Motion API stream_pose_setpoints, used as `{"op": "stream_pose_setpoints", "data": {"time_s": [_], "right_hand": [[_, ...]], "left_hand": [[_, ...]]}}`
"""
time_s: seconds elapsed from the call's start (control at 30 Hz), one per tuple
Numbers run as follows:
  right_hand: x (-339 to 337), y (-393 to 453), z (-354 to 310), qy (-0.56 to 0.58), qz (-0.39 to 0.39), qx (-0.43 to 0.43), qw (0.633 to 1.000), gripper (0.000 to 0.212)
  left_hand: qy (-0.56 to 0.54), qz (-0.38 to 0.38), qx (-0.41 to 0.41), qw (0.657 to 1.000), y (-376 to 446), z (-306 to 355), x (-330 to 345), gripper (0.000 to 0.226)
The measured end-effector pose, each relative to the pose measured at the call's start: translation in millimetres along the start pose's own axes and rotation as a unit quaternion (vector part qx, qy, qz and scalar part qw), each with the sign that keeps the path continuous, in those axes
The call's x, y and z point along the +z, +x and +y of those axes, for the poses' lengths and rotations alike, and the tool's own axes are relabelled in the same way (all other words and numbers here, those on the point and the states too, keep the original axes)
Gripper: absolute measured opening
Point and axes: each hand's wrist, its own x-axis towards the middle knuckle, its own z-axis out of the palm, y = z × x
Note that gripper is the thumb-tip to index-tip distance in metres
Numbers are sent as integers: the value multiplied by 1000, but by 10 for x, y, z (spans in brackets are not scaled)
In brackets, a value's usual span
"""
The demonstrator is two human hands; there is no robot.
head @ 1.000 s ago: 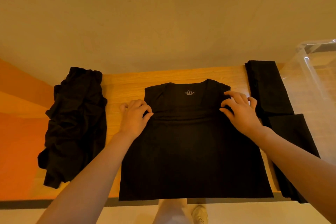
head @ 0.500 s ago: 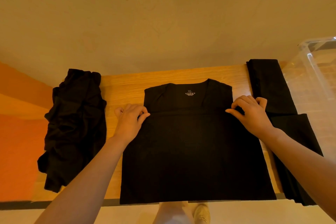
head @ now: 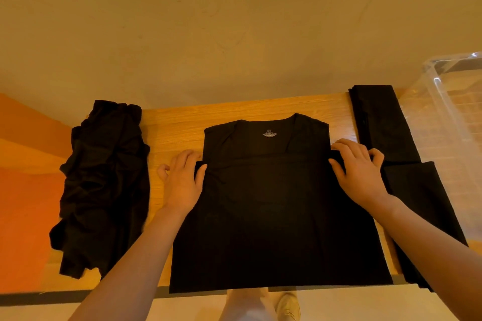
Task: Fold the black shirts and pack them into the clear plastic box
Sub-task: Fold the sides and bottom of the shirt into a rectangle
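Moved: my hands have slid outward to the shirt's [head: 276, 206] side edges.
Left hand [head: 182, 180]: pinching the sleeve.
Right hand [head: 358, 173]: pinching the sleeve.

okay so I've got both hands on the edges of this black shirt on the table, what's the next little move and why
Probably draw both edges outward to flatten the shirt. The left hand and right hand each pinch a side edge at the fold line below the collar, and faint creases run in from the left grip. With it smooth, the next fold should come out square.
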Motion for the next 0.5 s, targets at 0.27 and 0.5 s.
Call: {"op": "stream_pose_setpoints", "data": {"time_s": [0.27,0.5], "right_hand": [[-289,272,46,-78,-103,3,992,41],[12,529,-190,-71,-155,-61,983,73]], "left_hand": [[8,-72,-5,997,143,-310,-225,30],[76,-184,164,966,653,223,-119,62]]}}
